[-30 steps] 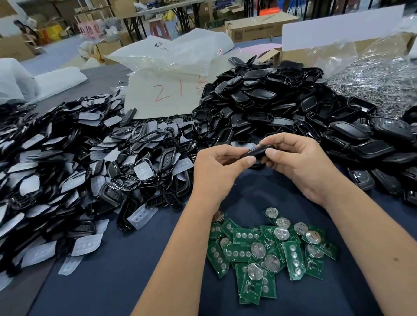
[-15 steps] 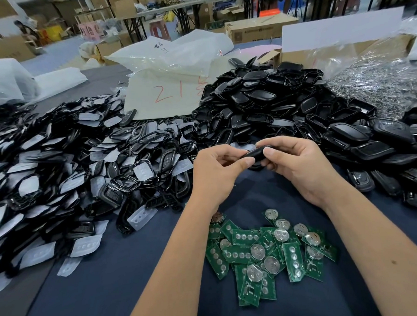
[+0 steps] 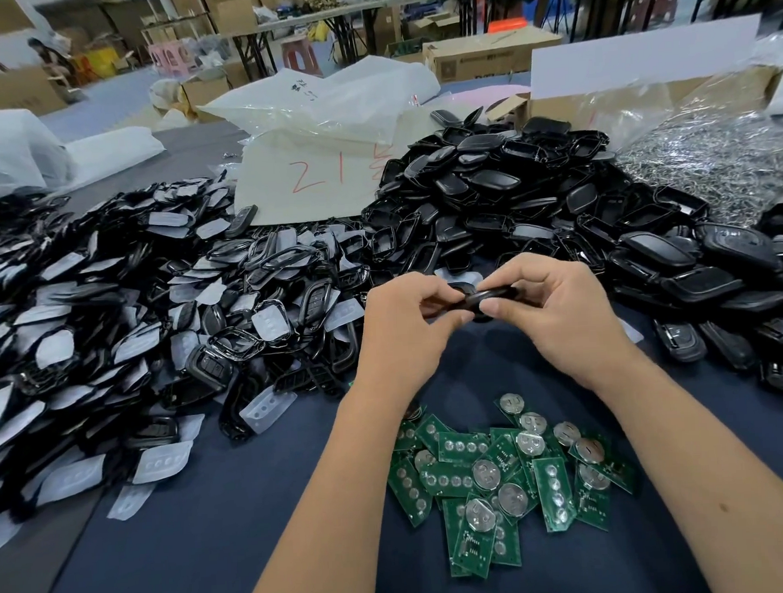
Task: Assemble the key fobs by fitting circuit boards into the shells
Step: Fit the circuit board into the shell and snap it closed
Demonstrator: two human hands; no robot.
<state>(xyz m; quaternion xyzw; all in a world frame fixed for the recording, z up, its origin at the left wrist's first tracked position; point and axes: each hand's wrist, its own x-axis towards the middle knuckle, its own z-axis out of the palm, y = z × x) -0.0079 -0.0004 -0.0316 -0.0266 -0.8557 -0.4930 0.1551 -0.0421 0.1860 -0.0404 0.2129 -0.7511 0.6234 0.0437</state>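
Black plastic key fob shell (image 3: pixel 480 298) sits pinched between both hands above the worktop (image 3: pixel 211 532): the left hand (image 3: pixel 405 327) curls thumb and fingers round one end, the right hand (image 3: pixel 558 314) grips the other. Green circuit boards (image 3: pixel 503 476) lie heaped just below the wrists.

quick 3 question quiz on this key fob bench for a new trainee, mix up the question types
1. True or false: both hands hold the same black shell.
2. Where do the green circuit boards lie? A) on the blue cloth near the person B) in a box C) on the shell heap
3. Fill in: the big heap of black shells lies to the ___ of the sheet marked in red.

Key: 1 true; 2 A; 3 right
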